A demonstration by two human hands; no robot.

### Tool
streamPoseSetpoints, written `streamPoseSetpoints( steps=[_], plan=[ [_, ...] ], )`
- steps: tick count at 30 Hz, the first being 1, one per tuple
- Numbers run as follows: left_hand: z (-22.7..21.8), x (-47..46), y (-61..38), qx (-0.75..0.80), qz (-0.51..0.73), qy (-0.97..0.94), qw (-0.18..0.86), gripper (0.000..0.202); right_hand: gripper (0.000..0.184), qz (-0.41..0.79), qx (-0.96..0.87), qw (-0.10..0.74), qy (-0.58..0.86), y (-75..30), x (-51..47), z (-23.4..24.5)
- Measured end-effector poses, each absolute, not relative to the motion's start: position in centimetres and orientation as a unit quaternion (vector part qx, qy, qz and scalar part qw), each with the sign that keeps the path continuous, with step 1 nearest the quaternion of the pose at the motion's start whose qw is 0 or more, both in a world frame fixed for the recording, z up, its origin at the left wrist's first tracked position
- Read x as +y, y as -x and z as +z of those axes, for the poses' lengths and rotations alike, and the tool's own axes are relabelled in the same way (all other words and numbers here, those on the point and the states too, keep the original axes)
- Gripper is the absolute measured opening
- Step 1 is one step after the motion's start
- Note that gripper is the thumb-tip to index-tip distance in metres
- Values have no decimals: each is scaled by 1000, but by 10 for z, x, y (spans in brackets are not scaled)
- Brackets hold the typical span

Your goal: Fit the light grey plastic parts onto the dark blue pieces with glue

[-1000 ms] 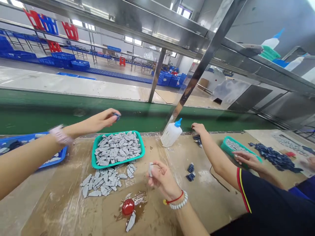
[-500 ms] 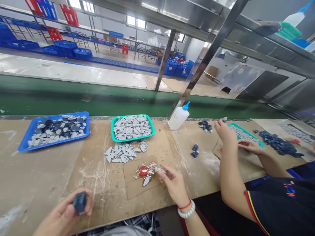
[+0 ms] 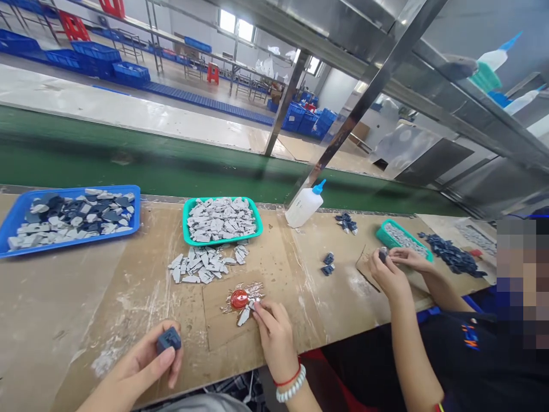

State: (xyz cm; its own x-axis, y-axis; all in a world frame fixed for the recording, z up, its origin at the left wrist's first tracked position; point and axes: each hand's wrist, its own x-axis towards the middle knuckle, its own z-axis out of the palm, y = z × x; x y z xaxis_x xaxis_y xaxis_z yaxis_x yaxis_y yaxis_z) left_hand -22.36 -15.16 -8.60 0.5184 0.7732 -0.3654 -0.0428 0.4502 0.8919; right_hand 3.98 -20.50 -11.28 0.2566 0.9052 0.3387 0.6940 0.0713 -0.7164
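Note:
My left hand (image 3: 146,363), near the table's front edge, grips a dark blue-grey plastic block (image 3: 169,340) between thumb and fingers. With thumb and fingertips my right hand (image 3: 277,337) pinches a small light-grey plastic piece (image 3: 256,302), partly hidden by the fingers, at the right rim of a round red dish (image 3: 239,298). Shiny clear liquid is smeared around the dish. Another light-grey piece (image 3: 245,316) lies just below it, on a cardboard sheet (image 3: 223,336). Loose light-grey pieces (image 3: 201,264) are heaped behind, in front of a full green tray (image 3: 186,229).
A blue tray (image 3: 136,212) of mixed grey and dark pieces stands at left. A white squeeze bottle (image 3: 303,207) leans by the metal post. Dark blocks (image 3: 328,263) lie to the right, where a co-worker's hands (image 3: 392,277) handle a small part. A green belt (image 3: 171,163) runs behind.
My right hand has moved its grey piece left against the red dish. My left hand has risen and turned the dark block. The view has shifted, and the co-worker's hands have come together.

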Motion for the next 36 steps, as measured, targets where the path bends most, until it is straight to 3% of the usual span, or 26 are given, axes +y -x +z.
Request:
streamPoseSetpoints(
  steps=[4, 9, 14, 17, 21, 32, 36],
  plan=[
    [-64, -148, 204, 454, 275, -420, 736, 54, 29, 86, -648, 358, 667, -43, -207, -108],
    [-57, -139, 191, 399, 237, -450, 763, 43, 25, 99, -634, 360, 678, -44, -203, -104],
    [-55, -122, 175, 403, 153, -574, 696, 36, 17, 303, -470, 493, 667, -51, -194, -90],
    [-52, -112, 157, 398, 154, -625, 654, 35, 21, 433, -346, 574, 603, -50, -184, -72],
    [-48, -105, 140, 348, 184, -631, 669, 32, 14, 426, -368, 621, 546, -37, -170, -45],
    [-25, -107, 136, 384, 217, -681, 585, 25, 20, 253, -623, 521, 525, -15, -164, -27],
    [-42, -124, 136, 406, 235, -583, 663, 33, 26, 279, -728, 418, 466, -19, -170, -17]
  ],
)
